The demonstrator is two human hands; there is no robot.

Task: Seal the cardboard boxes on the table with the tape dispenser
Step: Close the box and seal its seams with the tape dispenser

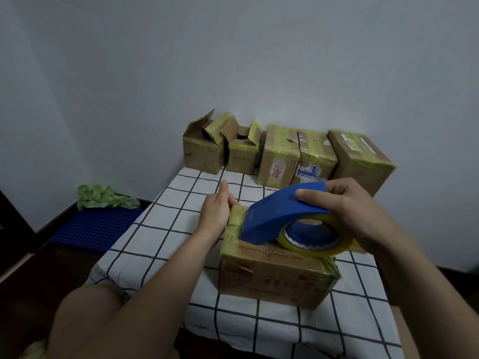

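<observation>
A cardboard box (274, 275) with red print lies near the front of the table. On its top sits a blue tape dispenser (280, 216) loaded with a roll of clear yellowish tape (311, 244). My right hand (347, 211) grips the dispenser from above, fingers curled over its blue shell. My left hand (217, 211) holds the box's far left corner, thumb raised, fingers hidden behind the edge. The dispenser's front end meets the box top close to my left hand.
Along the wall stand two open boxes (204, 149) (243, 151) and three taped boxes (278, 156) (315, 156) (360, 156). A white cloth with a black grid (160, 229) covers the table. On the floor to the left lie a blue mat (96, 226) and green fabric (103, 198).
</observation>
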